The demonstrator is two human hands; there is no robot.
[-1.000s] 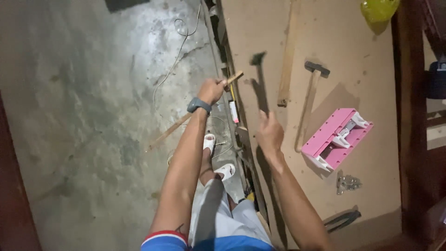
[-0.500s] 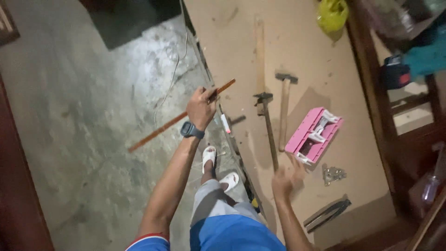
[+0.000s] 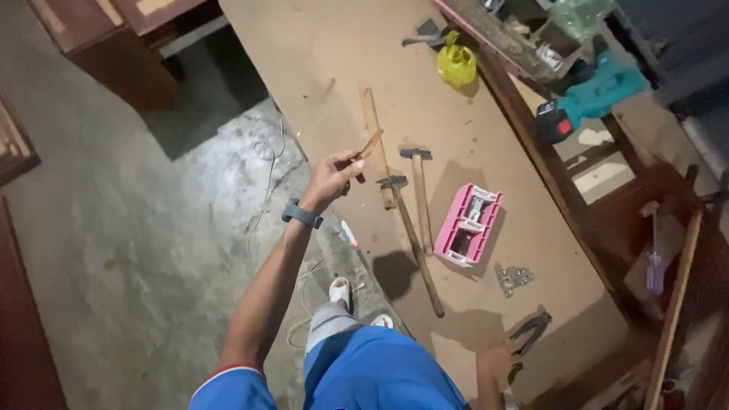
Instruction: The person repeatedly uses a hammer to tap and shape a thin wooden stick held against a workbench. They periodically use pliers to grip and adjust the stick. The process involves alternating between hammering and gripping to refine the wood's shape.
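Two hammers point(image 3: 414, 220) lie on the brown board point(image 3: 319, 68) beside a pink case point(image 3: 469, 225). Left hand point(image 3: 332, 178) pinches a thin wooden stick point(image 3: 370, 144) above the board's edge. Right hand point(image 3: 495, 366) rests low near pliers point(image 3: 530, 331), fingers seemingly curled.

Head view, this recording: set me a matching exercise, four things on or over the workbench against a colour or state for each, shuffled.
Things:
1. wooden stick
2. compartment box
3. plastic bag
4. pliers

Colour or state:
A. yellow, at the bench's far end
B. pink, lying open side up
C. held in the left hand
D. dark, beside the right hand

Pairs: 1-C, 2-B, 3-A, 4-D
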